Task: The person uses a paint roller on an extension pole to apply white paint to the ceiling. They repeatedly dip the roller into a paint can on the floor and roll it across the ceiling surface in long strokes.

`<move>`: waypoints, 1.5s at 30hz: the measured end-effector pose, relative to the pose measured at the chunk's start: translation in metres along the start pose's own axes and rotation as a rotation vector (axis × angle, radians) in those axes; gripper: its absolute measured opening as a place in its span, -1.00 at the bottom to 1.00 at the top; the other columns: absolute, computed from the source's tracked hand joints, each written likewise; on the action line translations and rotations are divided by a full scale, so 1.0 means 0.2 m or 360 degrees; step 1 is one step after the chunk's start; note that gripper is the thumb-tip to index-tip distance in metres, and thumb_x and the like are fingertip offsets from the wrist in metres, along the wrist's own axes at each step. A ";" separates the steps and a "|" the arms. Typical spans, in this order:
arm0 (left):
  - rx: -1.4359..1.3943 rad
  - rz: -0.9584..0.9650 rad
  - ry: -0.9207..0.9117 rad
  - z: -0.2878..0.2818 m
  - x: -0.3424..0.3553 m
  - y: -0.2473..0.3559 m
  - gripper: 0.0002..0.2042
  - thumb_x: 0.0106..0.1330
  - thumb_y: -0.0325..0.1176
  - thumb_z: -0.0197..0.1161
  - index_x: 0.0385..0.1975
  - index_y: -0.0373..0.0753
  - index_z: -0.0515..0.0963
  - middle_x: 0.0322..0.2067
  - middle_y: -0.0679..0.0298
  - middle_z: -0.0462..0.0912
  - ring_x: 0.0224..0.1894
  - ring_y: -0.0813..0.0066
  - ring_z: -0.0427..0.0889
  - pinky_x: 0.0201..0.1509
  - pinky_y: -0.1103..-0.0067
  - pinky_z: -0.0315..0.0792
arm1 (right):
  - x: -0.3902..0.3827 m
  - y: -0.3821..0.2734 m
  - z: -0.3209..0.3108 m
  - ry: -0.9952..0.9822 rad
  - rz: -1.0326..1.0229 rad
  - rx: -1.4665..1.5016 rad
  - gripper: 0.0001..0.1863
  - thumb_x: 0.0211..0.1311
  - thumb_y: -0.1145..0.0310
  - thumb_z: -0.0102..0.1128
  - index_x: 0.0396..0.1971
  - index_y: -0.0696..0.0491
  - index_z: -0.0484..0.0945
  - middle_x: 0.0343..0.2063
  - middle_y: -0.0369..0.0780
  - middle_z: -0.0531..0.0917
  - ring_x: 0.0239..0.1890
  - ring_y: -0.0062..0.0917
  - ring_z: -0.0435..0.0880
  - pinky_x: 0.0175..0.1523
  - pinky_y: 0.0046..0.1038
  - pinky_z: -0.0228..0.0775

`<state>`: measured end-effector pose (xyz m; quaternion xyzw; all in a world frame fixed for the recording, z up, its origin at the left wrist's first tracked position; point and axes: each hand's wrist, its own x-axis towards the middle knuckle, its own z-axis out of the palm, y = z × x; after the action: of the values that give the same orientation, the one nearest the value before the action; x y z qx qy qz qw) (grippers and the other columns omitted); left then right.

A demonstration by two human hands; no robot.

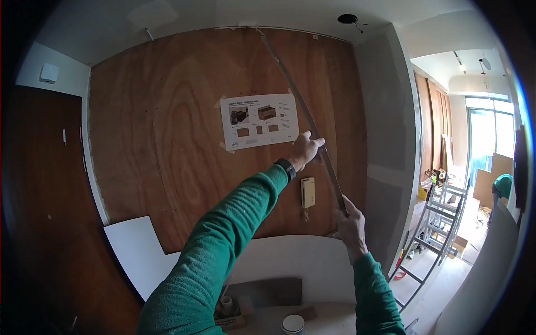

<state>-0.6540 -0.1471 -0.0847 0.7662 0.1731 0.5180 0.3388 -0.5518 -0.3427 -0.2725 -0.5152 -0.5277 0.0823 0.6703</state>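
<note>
A long, thin grey-brown strip (289, 81) slants up across the plywood wall (167, 128), its upper end at the white strip (234, 27) along the ceiling line. Whether it is metal or wood I cannot tell. My left hand (306, 149), with a dark watch on the wrist, grips it around the middle. Lower down and to the right, my right hand (352, 226) is closed round its bottom end. Behind the strip, a printed sheet with pictures (258, 137) is taped to the plywood. A cream intercom handset (307, 192) hangs just below my left hand.
White panels (134, 240) stand along the wall's foot. Below are an open paint can (293, 324) and a cardboard box (231, 322). A dark door (44, 167) is at left. Through the opening at right stand stepladders (432, 240); a green-clad person (502, 185) partly shows beyond.
</note>
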 end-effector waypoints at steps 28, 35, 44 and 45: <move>-0.0166 0.0096 -0.0452 0.38 -0.51 0.58 -0.38 0.46 -0.29 0.27 0.30 -0.56 0.16 -0.28 0.05 0.67 -0.42 0.39 0.75 -0.43 0.50 0.75 | -0.85 0.27 -0.54 0.0288 0.0253 0.0410 -0.45 0.15 0.54 0.21 0.22 0.07 0.61 -0.58 -0.44 0.45 -0.58 -0.77 0.37 -0.50 -0.61 0.22; -0.0036 0.0091 -0.0588 0.54 -0.86 0.89 -0.47 0.49 -0.33 0.21 0.29 -0.52 0.18 -0.10 -0.04 0.64 -0.28 0.36 0.77 -0.36 0.54 0.74 | -1.11 0.32 -0.69 0.0365 0.0248 0.0450 -0.45 0.16 0.51 0.16 0.22 0.14 0.54 -0.63 -0.45 0.38 -0.70 -0.79 0.32 -0.65 -0.66 0.15; 0.0129 0.0275 -0.0743 0.69 -1.05 1.08 -0.39 0.48 -0.24 0.26 0.27 -0.56 0.14 -0.15 -0.06 0.68 -0.32 0.36 0.78 -0.31 0.55 0.71 | -1.34 0.26 -0.84 0.0494 0.0192 0.0567 -0.48 0.08 0.52 0.14 0.13 0.17 0.60 -0.66 -0.45 0.39 -0.74 -0.79 0.30 -0.69 -0.65 0.12; 0.0139 0.0305 -0.0756 0.70 -1.07 1.10 -0.41 0.48 -0.25 0.26 0.25 -0.55 0.16 -0.17 -0.06 0.69 -0.31 0.35 0.79 -0.31 0.55 0.71 | -1.36 0.28 -0.86 0.0499 0.0185 0.0558 -0.48 0.07 0.52 0.14 0.12 0.17 0.61 -0.67 -0.45 0.39 -0.75 -0.79 0.31 -0.69 -0.65 0.12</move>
<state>-0.6322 -0.4833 -0.1078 0.8932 0.0375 0.3452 0.2858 -0.5085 -0.5989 -0.4713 -0.4270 -0.3644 0.1303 0.8173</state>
